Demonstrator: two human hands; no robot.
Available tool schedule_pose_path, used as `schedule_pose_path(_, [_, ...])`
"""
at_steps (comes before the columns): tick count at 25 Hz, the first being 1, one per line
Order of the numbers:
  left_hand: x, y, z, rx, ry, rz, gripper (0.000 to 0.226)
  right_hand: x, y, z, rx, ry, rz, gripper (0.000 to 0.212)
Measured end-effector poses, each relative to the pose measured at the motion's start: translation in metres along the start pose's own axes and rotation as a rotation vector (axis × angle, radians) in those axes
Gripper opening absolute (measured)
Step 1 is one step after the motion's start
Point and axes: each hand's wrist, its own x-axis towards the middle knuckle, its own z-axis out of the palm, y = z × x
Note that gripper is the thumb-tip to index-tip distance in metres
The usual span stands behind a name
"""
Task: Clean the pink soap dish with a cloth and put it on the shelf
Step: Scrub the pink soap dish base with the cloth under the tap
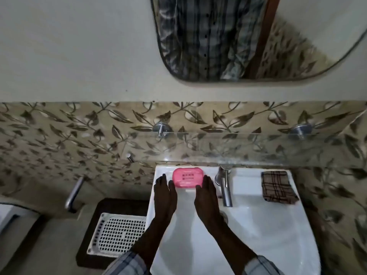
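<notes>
**Head view: two hands flank a pink soap dish on a white sink**

Head camera, looking down at a white sink point(258, 225) set against a wall tiled in a brown leaf pattern. A pink soap dish point(187, 177) lies flat on the far left ledge of the sink, close to the wall, with its lid on. The left hand point(164, 192) rests just left of the dish and the right hand point(206, 193) just right of it. Both hands lie palm down with fingers straight and loosely together, pointing toward the wall. The fingertips sit beside the near corners of the dish; whether they touch it cannot be told. Neither hand grips anything.

A metal tap point(224, 185) stands right of the right hand, its spout reaching toward the viewer over the basin. Further right, on the far right ledge, lies a folded brown checked cloth point(278, 188), well apart from both hands.

A clear glass shelf point(238, 149) runs along the wall above the sink, held by two round metal mounts. Above it hangs a mirror point(238, 36) reflecting a checked shirt. Left of the sink, lower down, a white plastic grid tray point(119, 235) sits on a dark mat, with a metal handle point(74, 193) on the wall beyond it. Checked sleeves show at the near edge.
</notes>
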Motion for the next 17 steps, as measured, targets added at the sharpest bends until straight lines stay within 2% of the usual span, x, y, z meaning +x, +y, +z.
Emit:
schedule_pose_path(2, [0.020,-0.003,0.014,-0.001,-0.078,-0.122,0.042,0.019,0.003,0.009,-0.037,-0.089,0.153,0.049])
schedule_pose_path(4, [0.033,-0.002,0.019,-0.036,-0.122,-0.106,0.037,0.030,0.010,0.018,0.034,-0.096,0.220,0.045])
schedule_pose_path(7, [0.033,-0.002,0.024,-0.067,-0.058,-0.088,0.038,0.032,0.007,0.025,0.107,-0.065,0.292,0.045])
schedule_pose_path(10, [0.033,0.006,0.023,-0.107,0.029,-0.109,0.035,0.034,0.002,0.020,0.180,0.116,0.255,0.036])
schedule_pose_path(12, [0.033,0.014,0.018,-0.186,0.088,-0.111,0.033,0.038,0.001,0.012,0.317,0.211,0.270,0.029])
schedule_pose_path(15, [0.037,0.014,0.012,-0.267,0.065,-0.165,0.029,0.045,0.002,0.006,0.531,0.143,0.397,0.022])
schedule_pose_path(17, [0.038,0.011,0.012,-0.194,0.018,-0.183,0.032,0.046,0.005,0.007,0.413,0.073,0.424,0.022])
